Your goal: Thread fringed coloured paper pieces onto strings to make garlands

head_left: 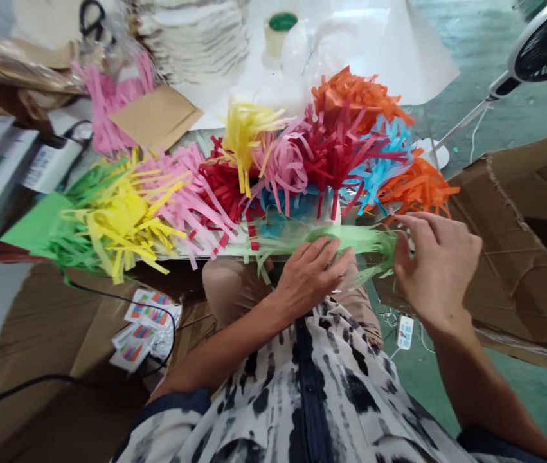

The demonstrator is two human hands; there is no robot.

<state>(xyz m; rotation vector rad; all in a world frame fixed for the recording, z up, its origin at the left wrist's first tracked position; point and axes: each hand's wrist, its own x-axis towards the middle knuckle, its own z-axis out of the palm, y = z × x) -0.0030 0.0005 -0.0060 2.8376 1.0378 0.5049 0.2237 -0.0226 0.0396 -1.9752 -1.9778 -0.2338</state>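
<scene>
Pale green fringe [357, 238], one: along the front edge of the desk [238, 247]. Left hand [309, 273]: fingers laid flat atop, presumably steadying loose strips. Right hand [439, 263]: fingers curled at right end (pinched or not, cannot tell). Coloured tassels [335, 145]: heaped behind, seemingly for reach.

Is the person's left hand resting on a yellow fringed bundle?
No, the left hand lies on the pale green fringe at the table's front edge.
</scene>
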